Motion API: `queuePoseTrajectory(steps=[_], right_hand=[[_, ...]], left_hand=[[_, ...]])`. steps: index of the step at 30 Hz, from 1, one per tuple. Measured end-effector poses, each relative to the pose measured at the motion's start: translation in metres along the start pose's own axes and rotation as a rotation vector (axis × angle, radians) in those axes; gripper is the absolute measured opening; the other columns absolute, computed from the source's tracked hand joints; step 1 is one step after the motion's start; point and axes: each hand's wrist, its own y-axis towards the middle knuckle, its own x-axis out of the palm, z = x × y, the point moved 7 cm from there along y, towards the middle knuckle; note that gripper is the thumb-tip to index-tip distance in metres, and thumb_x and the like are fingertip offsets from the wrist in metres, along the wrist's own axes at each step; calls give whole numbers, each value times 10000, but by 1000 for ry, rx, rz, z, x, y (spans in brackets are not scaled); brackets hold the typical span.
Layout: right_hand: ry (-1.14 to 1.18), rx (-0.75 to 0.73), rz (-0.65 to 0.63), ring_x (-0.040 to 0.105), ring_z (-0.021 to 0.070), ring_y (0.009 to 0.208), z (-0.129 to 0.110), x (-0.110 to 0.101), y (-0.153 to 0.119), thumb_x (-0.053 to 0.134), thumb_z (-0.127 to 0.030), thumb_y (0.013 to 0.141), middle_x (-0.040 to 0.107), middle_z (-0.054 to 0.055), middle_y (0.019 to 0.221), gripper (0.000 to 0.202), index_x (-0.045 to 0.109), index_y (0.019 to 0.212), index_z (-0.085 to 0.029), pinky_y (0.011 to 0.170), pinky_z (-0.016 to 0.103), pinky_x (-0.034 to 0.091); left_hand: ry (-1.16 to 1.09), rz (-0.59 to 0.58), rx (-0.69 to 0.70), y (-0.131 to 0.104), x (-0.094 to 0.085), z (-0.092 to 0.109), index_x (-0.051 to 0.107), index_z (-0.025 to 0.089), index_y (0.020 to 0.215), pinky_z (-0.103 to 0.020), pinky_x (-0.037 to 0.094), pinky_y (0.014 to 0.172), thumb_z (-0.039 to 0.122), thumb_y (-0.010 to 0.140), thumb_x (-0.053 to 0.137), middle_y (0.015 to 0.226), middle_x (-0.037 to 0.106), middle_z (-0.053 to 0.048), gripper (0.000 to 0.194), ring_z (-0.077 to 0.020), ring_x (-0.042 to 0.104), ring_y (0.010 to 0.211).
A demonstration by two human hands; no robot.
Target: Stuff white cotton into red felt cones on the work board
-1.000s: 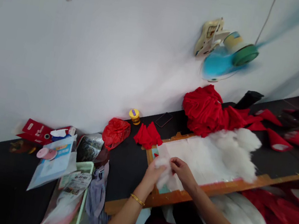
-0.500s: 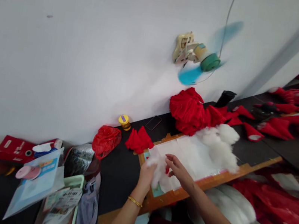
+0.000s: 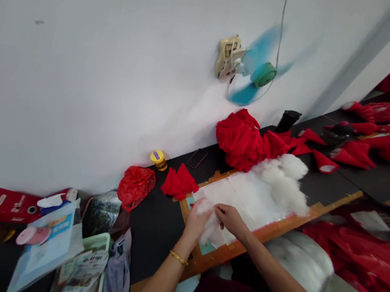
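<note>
My left hand [image 3: 197, 221] is closed around a tuft of white fibre stuffing [image 3: 204, 207], and a speck of red cloth shows beside its fingers. Against that tuft, my right hand [image 3: 230, 220] has its thumb and fingertips pinched together from the right side. Loose stuffing also hangs below the hands over the white sheet on the wood-edged board [image 3: 243, 193]. At the board's far right end lies a bigger heap of white stuffing [image 3: 287, 185]. Small red cloth cones [image 3: 179, 182] sit just beyond my left hand.
A red cloth pile [image 3: 239, 135] and more red cones [image 3: 325, 163] lie along the wall side. Nearby are a phone [image 3: 197, 158], a yellow-lidded jar [image 3: 159, 159], a red plastic bag [image 3: 136, 187] and a green basket [image 3: 105, 260]. A wall fan [image 3: 264, 73] spins above.
My right hand has closed its spread fingers and come in against the tuft. My left hand has turned and lifted slightly with the stuffing. The whole view has shifted a little.
</note>
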Motion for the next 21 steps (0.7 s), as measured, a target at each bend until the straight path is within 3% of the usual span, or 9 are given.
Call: queuePoseTrajectory(steps=[5,10,15,18,21], right_hand=[[-68,-90,-31,523,140,453,-13,-13,12,468,-428,828,541,-41,482,289,610,703,-210,504,244,394],[77,0,-35,559,147,502,-4,-23,32,503,-456,801,580,-28,542,284,619,743,-203,533,247,430],[108,-27,-107,554,131,486,-1,-26,42,535,-374,737,580,-39,578,175,599,723,-211,505,237,420],[103,-49,-161,547,123,474,-3,-30,50,555,-341,717,569,-47,577,138,605,723,-212,486,231,406],[137,-40,-136,534,116,484,-2,-43,59,544,-357,748,543,-53,572,144,561,727,-215,509,231,428]], left_hand=[[87,73,58,3,-2,12,726,128,857,-278,491,670,305,632,779,773,724,-65,291,-194,641,698],[-10,207,1,2,0,15,714,122,902,-283,491,627,385,671,742,782,726,-74,352,-190,639,660],[21,203,32,7,16,17,705,169,1005,-287,506,726,360,647,797,915,742,-78,416,-203,671,789],[46,142,26,12,28,18,720,160,930,-296,509,726,342,637,802,869,746,-74,355,-213,669,781],[7,237,39,15,25,22,715,150,883,-293,509,699,317,651,777,816,743,-70,292,-209,665,742]])
